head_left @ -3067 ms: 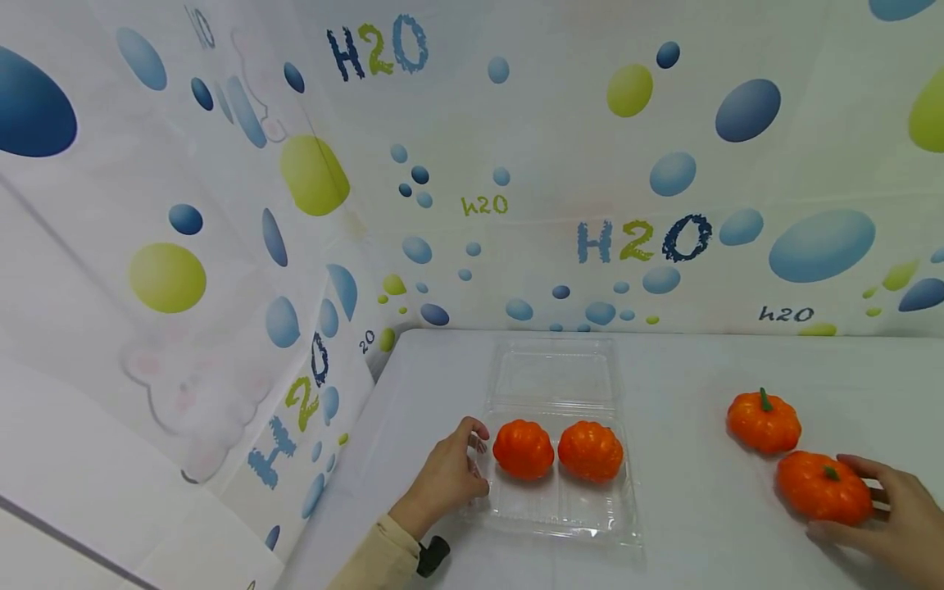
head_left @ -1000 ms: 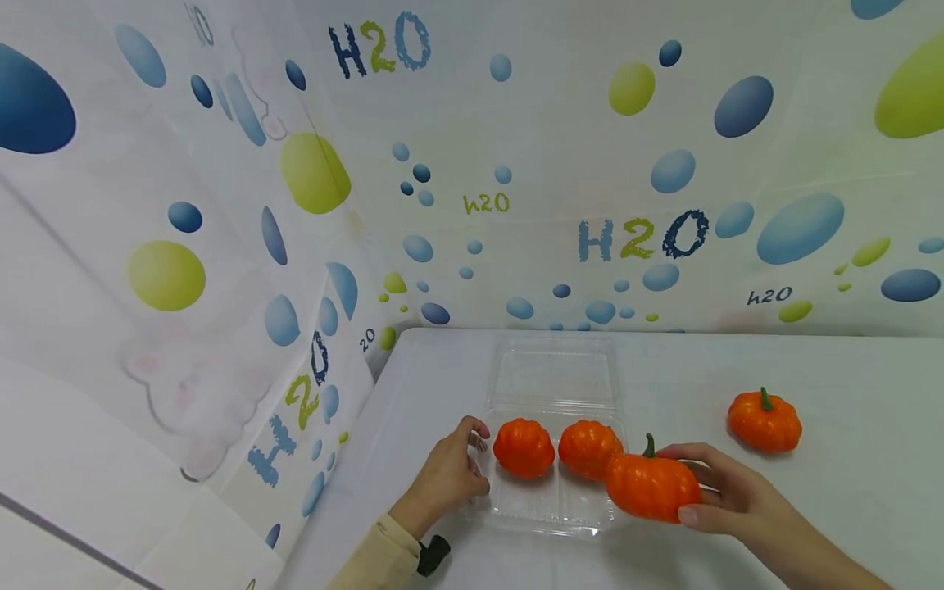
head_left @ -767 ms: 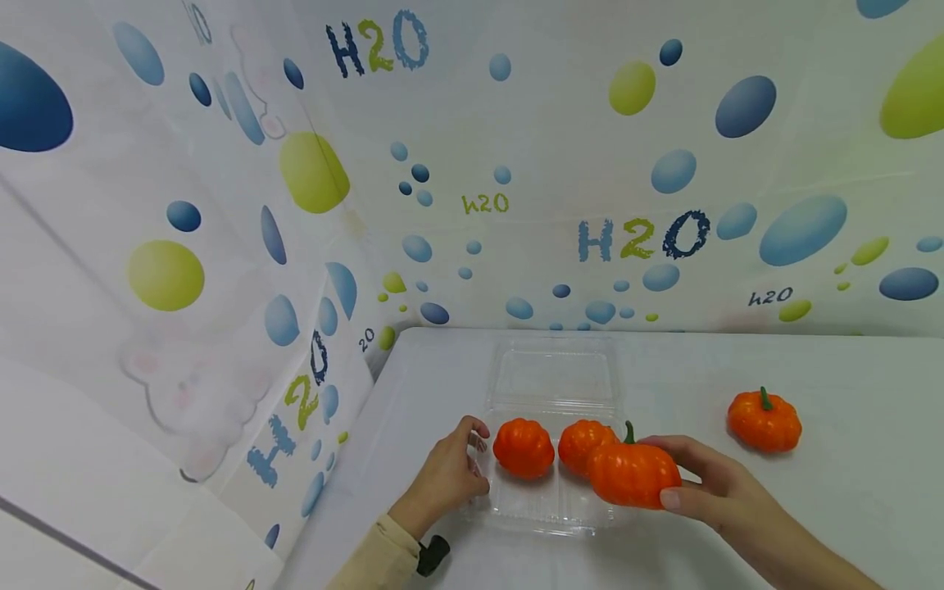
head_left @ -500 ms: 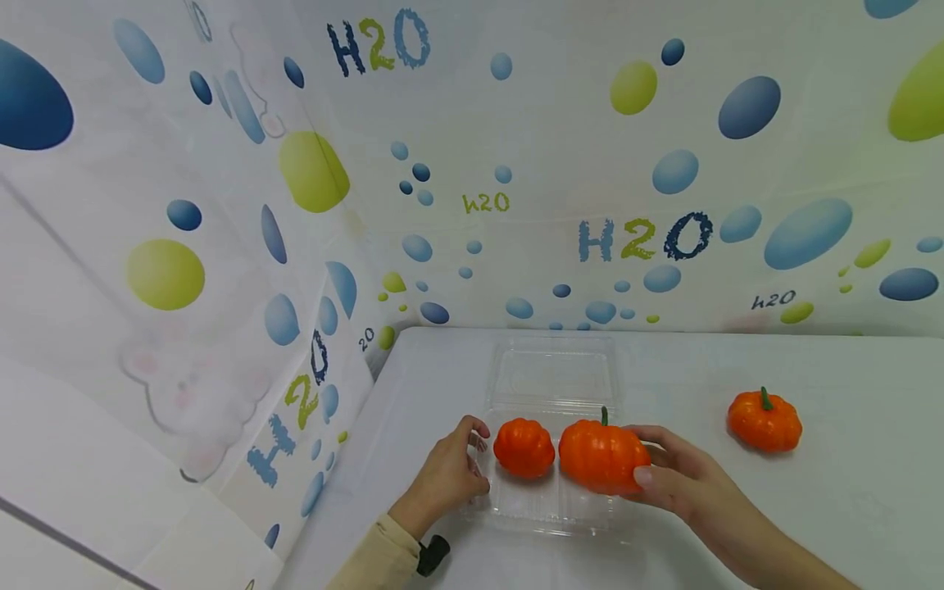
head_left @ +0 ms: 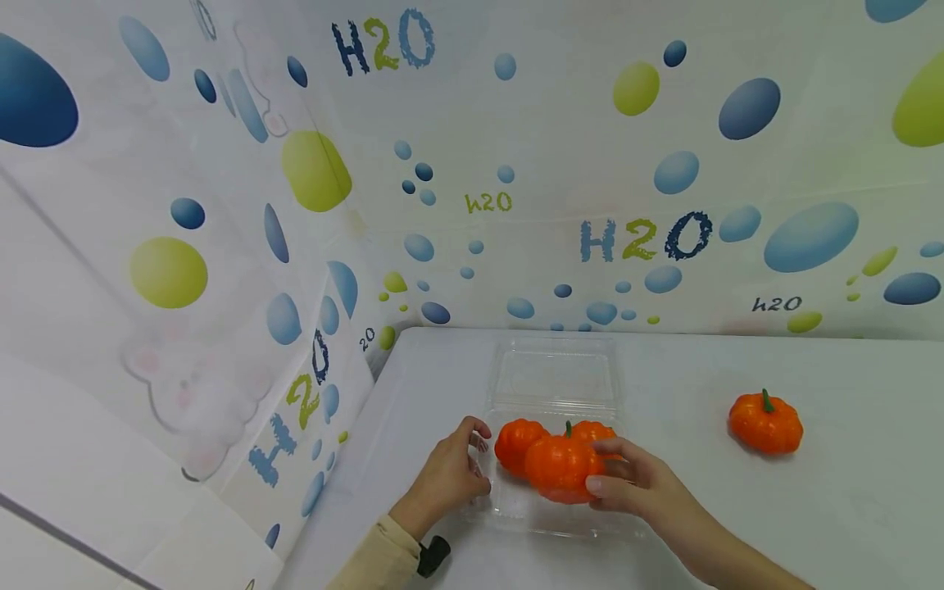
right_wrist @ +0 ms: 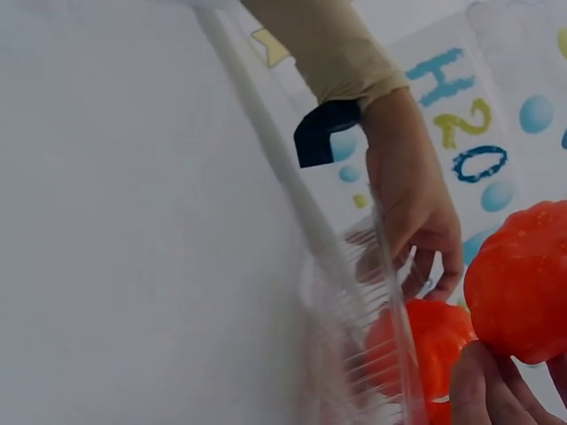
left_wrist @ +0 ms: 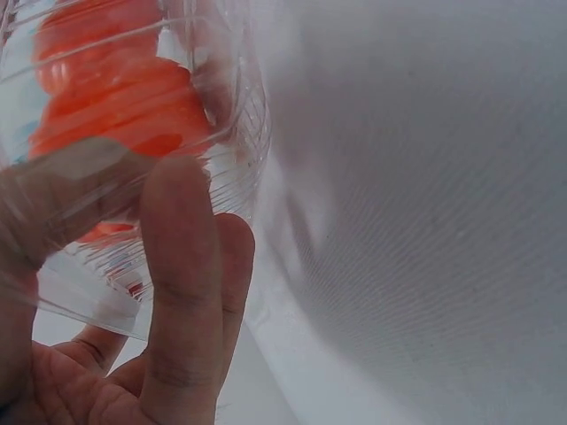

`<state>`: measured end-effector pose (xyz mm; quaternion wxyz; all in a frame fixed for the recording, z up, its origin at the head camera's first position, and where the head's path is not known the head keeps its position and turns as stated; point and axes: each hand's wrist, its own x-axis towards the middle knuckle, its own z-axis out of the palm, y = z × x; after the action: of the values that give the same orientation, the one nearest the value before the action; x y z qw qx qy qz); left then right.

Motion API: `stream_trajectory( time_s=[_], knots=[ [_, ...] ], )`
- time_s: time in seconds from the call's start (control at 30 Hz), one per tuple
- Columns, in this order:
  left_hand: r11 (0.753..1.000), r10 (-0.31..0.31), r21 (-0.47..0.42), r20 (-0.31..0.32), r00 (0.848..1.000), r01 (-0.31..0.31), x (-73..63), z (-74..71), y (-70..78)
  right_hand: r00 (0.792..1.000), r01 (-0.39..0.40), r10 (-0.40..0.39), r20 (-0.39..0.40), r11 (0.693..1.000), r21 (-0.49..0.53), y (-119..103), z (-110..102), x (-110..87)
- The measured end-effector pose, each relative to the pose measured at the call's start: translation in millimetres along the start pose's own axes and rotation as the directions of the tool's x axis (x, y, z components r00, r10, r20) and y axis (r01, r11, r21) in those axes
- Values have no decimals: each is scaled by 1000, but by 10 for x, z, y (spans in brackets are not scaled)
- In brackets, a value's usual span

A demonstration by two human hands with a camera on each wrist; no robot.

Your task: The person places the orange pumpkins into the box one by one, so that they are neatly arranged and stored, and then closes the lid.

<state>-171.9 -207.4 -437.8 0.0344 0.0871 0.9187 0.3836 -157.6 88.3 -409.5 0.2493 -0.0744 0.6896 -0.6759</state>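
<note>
My right hand (head_left: 642, 482) grips an orange toy pumpkin (head_left: 562, 474) with a green stem, holding it over the front of a clear plastic clamshell box (head_left: 549, 524). Two more orange pumpkins sit in the box's back row: the left one (head_left: 516, 442) and the right one (head_left: 592, 429), each partly covered by the held one in the head view. At the box's left side, my left hand (head_left: 446, 474) pinches the wall; in the left wrist view its fingers (left_wrist: 182, 274) curl at the ribbed plastic edge. The right wrist view shows the held pumpkin (right_wrist: 523, 288) above the box's rim.
The box's lid (head_left: 555, 373) lies open toward the back of the white table (head_left: 693, 385). Another orange pumpkin (head_left: 765, 422) stands on the table at the right. A wall covering (head_left: 546, 246) with printed spots rises behind and at the left.
My right hand has picked up the nearer of the two pumpkins at the right and carried it left over the box. My left hand has stayed at the box's side.
</note>
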Motion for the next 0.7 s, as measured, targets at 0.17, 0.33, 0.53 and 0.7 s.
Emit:
stream_trajectory(
  time_s=[0.17, 0.33, 0.53, 0.7],
  knots=[
    [1000, -7, -7, 3, 1000, 7, 0, 0, 0, 1000, 14, -15, -18, 997, -78, 42, 122, 58],
    [1000, -4, -7, 9, 1000, 4, -9, -4, -12, 997, 83, -83, 6, 990, -116, 101, 197, 75],
    [1000, 4, -7, 12, 1000, -4, -33, -21, -22, 986, 165, -160, 45, 973, -158, 155, 277, 81],
    [1000, 4, -13, 16, 1000, -4, -53, -33, -31, 989, 149, -142, 48, 961, -233, 161, 349, 78]
  ],
)
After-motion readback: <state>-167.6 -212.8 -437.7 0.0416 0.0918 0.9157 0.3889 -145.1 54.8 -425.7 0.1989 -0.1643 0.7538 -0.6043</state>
